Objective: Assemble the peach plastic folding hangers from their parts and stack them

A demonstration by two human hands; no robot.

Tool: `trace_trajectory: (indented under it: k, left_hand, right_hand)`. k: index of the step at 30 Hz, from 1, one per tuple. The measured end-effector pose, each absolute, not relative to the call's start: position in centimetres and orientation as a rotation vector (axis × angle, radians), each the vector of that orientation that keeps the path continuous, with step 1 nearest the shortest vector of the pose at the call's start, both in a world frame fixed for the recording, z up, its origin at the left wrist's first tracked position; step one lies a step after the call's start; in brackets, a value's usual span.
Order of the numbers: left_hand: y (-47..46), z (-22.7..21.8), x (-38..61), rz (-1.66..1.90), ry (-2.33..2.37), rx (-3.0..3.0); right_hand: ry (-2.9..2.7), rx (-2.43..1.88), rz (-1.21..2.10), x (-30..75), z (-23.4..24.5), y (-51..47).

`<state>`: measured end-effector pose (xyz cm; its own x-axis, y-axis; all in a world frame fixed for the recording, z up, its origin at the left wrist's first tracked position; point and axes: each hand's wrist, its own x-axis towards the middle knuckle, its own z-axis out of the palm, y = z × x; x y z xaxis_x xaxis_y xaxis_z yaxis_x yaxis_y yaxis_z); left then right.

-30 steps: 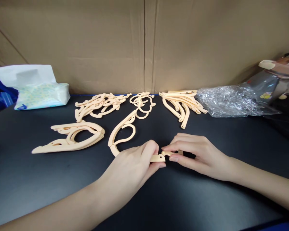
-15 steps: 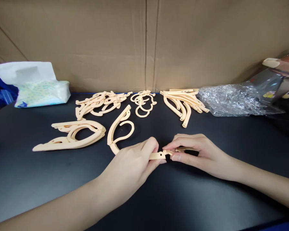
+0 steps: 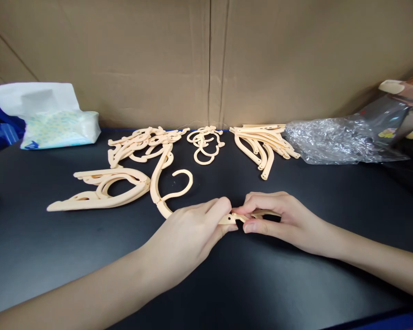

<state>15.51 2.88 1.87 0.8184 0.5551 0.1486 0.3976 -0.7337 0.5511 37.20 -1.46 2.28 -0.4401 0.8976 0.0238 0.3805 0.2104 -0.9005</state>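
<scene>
My left hand (image 3: 196,233) is closed around a cream plastic folding hanger (image 3: 154,183). One jointed arm and the curled hook of that hanger stick out beyond my knuckles, and a holed end shows past my fingertips. My right hand (image 3: 278,215) pinches a thin curved cream hanger piece (image 3: 266,213) between thumb and fingers. The tip of this piece meets the holed end at my left fingertips; whether the two are joined I cannot tell. To the left lie folded hangers (image 3: 99,201), stacked together, close to the held hanger's arm.
Along the back of the black table (image 3: 296,293) lie a heap of cream hanger parts (image 3: 137,142), several hooks (image 3: 206,146) and a bundle of curved arms (image 3: 261,146). Clear plastic wrapping (image 3: 337,140) lies at right, a tissue pack (image 3: 60,128) at left. Cardboard (image 3: 141,59) stands behind.
The held hanger's protruding arm has swung left and away from me, now overlapping the heap and nearing the folded hangers. My left hand has shifted slightly right; both hands keep their grips.
</scene>
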Motion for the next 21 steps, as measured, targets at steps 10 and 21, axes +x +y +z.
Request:
trace_trajectory:
  k: [10,21]
  left_hand:
    - [2.71,1.87,15.57,0.35,0.666,2.61]
    - [2.93,1.81,15.61,0.347,0.73,2.509]
  right_hand:
    - [-2.16,-1.118,0.967,37.03,2.42,-1.46]
    - [-2.404,-1.02,0.574,36.97,2.33,-1.73]
